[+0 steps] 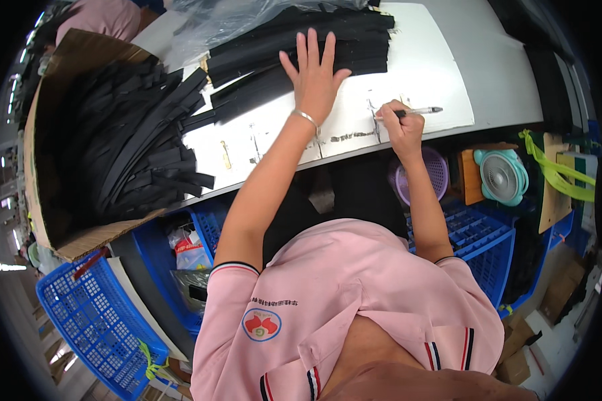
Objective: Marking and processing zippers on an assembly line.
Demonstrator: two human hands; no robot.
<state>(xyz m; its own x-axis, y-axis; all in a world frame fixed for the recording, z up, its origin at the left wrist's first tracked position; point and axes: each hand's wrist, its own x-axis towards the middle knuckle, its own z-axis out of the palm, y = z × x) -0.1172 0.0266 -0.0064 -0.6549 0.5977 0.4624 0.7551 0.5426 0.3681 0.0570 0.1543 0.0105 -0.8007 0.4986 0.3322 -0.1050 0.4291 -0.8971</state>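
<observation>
My left hand (314, 80) lies flat with fingers spread on a layer of black fabric strips (361, 50), which stretch across the white board (441, 67). In my right hand (403, 127) is a pen (421, 111), pinched between the fingers, with its clear barrel pointing right. The hand rests over the board near its front edge, beside dark handwritten marks (354, 136). Short dark lines run toward that edge. A cardboard box (43, 180) on the left is heaped with more black strips (127, 140), some of them hanging over onto the board.
Clear plastic sheeting (214, 30) lies at the far side. Below the table edge are a purple basket (438, 170), a turquoise fan (504, 176) and blue crates (481, 234). A blue basket (93, 321) stands at lower left. Part of another person in pink (100, 20) shows at upper left.
</observation>
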